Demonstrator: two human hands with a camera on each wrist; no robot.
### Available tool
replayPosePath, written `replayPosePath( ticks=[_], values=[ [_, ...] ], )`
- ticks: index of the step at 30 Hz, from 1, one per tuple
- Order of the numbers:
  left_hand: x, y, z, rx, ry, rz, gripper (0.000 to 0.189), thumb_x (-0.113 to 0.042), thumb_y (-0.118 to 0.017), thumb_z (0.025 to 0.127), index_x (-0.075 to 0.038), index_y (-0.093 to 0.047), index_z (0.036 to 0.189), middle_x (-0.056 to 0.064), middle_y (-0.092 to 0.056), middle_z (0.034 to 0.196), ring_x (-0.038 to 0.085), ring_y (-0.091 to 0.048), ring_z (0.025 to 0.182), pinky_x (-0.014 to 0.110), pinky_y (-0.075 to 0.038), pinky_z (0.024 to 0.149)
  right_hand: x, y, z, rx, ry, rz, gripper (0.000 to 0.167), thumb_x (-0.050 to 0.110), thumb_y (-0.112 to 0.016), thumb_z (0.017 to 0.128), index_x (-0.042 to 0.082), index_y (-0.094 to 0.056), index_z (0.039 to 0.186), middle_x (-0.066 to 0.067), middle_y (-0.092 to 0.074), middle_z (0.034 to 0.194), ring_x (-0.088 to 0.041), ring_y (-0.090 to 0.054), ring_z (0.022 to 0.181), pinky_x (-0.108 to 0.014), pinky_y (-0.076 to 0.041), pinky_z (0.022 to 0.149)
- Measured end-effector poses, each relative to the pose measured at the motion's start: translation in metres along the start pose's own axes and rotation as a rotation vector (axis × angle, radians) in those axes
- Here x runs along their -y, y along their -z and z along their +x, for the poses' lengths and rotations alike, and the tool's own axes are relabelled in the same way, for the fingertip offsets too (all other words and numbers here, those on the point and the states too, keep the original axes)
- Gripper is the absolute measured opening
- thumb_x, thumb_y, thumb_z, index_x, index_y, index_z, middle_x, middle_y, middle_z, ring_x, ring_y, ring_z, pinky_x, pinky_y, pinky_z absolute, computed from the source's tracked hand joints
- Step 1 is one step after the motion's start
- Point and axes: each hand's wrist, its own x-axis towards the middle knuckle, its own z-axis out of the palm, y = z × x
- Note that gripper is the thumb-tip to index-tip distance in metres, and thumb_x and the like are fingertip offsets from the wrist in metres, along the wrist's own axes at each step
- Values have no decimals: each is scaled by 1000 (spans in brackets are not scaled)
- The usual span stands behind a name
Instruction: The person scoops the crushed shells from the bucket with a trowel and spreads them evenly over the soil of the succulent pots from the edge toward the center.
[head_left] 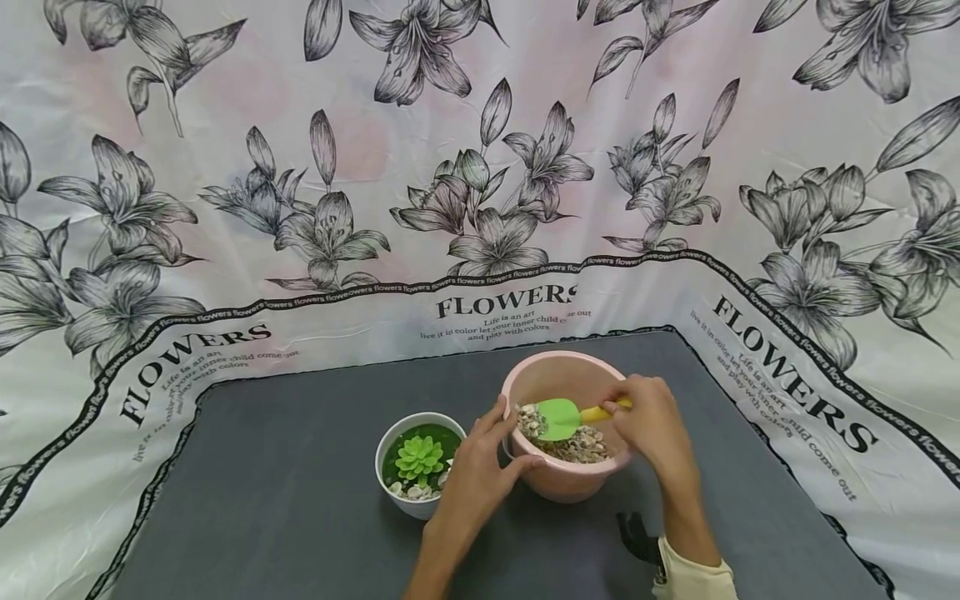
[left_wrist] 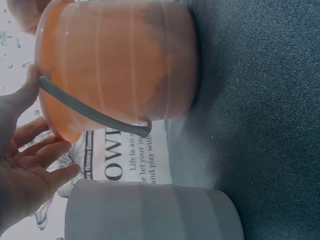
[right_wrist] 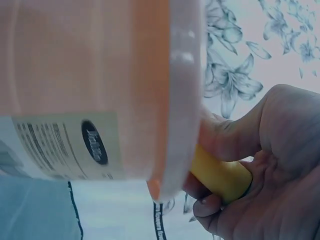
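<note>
A pink bucket (head_left: 567, 367) with a carry handle (left_wrist: 87, 106) stands on the table, holding small pebbles (head_left: 588, 446). My left hand (head_left: 480, 467) steadies its left side, thumb and fingers spread around the rim. The right hand (head_left: 656, 425) grips the yellow handle (right_wrist: 220, 175) of a small trowel with a green blade (head_left: 558, 419). Inside the bucket the blade lies tilted, its tip toward the left, with pebbles (head_left: 531, 422) at the tip. In the right wrist view the bucket's wall hides the blade.
Just left of my left hand is a white pot (head_left: 411, 504) with a green artificial succulent (head_left: 420, 458) and pale stones. The dark grey tabletop (head_left: 292, 483) meets a white flower-printed cloth (head_left: 360, 333) behind and at the sides.
</note>
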Motion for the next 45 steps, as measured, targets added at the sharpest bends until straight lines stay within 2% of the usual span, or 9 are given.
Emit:
replayPosePath(
  ticks=[5, 13, 19, 27, 30, 38, 45],
  values=[
    [3, 1, -1, -9, -2, -18, 73, -39, -86, 83, -7, -63, 145, 12, -50, 161, 32, -56, 144, 47, -55, 110, -2, 9, -3, 6, -65, 32, 10, 0, -72, 91, -2, -81, 94, -20, -74, 94, -32, -62, 87, -38, -46, 75],
    [9, -1, -2, -23, -15, -38, 73, -40, -86, 83, -14, -62, 147, 12, -50, 161, 32, -55, 145, 47, -55, 110, -12, 24, -8, 0, -118, 81, 11, 4, -72, 95, 0, -80, 101, -26, -76, 108, -30, -64, 88, -31, -46, 69],
    [12, -3, -3, -46, -34, -56, 72, -41, -86, 83, -12, -63, 145, 13, -51, 160, 32, -56, 144, 46, -54, 111, -12, 39, -14, -19, -111, 80, 16, 2, -70, 96, 0, -78, 109, -29, -76, 109, -32, -66, 87, -32, -47, 68],
    [16, -5, -4, -66, -54, -52, 74, -41, -86, 83, -13, -62, 147, 12, -51, 161, 31, -57, 144, 47, -54, 111, -6, 50, -22, -27, -90, 79, 15, 1, -70, 96, -1, -80, 107, -29, -75, 109, -27, -62, 83, -30, -46, 67],
    [14, -6, -5, -59, -40, -58, 76, -42, -86, 85, -12, -59, 150, 12, -50, 162, 31, -55, 145, 47, -53, 113, -4, 51, -23, -30, -85, 82, 15, 2, -70, 96, -1, -80, 108, -29, -75, 109, -27, -62, 84, -29, -46, 67],
    [12, 5, -11, -67, 0, -50, 78, -42, -84, 87, -12, -55, 153, 10, -53, 160, 31, -55, 145, 48, -51, 115, 7, 48, -21, -19, -79, 95, 16, 3, -70, 97, 0, -80, 109, -28, -75, 111, -27, -62, 85, -28, -45, 66],
    [20, 26, -19, -120, 5, -7, 75, -39, -83, 89, -10, -55, 152, 13, -50, 161, 33, -56, 144, 50, -54, 111, 22, 42, -19, -20, -47, 112, 14, 4, -73, 95, 1, -80, 107, -26, -75, 110, -24, -61, 82, -25, -45, 63]
  ],
)
